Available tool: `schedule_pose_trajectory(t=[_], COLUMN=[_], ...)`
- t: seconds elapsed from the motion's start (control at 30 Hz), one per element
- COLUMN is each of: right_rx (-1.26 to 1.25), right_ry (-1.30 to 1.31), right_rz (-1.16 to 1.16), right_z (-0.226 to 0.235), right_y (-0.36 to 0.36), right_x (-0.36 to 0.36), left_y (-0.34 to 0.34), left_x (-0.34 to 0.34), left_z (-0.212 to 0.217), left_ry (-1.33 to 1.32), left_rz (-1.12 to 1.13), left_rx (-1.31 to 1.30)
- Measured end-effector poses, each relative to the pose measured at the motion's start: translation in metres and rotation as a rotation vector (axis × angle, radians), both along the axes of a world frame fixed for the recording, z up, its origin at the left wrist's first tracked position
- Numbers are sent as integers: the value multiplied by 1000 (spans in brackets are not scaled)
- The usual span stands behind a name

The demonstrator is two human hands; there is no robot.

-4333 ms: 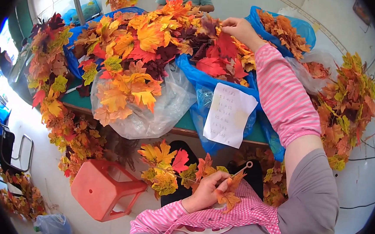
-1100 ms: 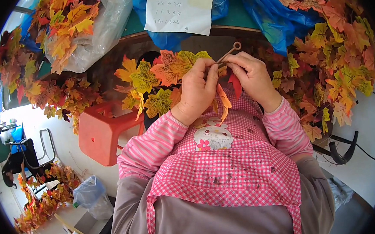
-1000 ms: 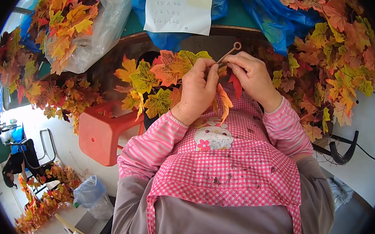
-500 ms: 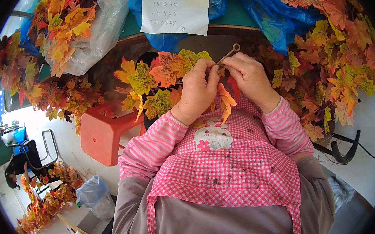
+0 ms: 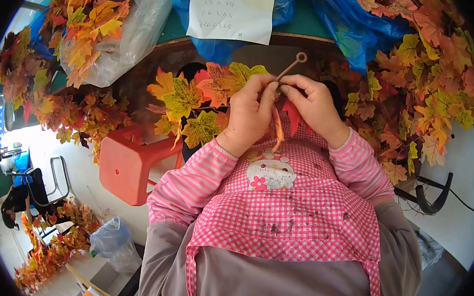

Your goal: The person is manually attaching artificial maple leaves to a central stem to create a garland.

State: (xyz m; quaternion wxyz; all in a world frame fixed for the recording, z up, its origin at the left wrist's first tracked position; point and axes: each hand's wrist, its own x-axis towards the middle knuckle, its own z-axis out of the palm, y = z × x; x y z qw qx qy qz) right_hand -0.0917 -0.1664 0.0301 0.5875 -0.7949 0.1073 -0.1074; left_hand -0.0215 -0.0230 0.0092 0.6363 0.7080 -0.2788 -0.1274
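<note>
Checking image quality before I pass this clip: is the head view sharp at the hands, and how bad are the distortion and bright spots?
Head view: the left hand and right hand on the brown stem are in focus in even daylight; fisheye bending curves the table edge and leaves a black rim; the floor at left is blown out, and the paper sheet is bright with faint writing.

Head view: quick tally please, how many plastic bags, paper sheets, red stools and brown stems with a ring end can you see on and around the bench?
Blue plastic bags: 2
Clear plastic bag: 1
Paper sheet: 1
Red stool: 1
Brown stem with ring end: 1, pinched by left hand and right hand
Total: 6
</note>
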Motion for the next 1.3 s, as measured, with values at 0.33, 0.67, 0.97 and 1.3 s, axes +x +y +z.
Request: schedule_pose_trajectory(t=[0.33,0.67,0.97,1.3], right_rx=[-253,-422,-347,-48], right_ry=[-77,-162,-75,71], right_rz=[144,161,200,297], right_z=[17,13,13,6], right_y=[-2,6,2,9], right_x=[4,0,-6,1], left_y=[18,23,24,36], left_x=[2,-6,-7,-7], left_z=[7,13,16,10], left_ry=[155,-180,-324,-431], left_rz=[-43,31,-14,-44], left_rx=[8,128,127,237])
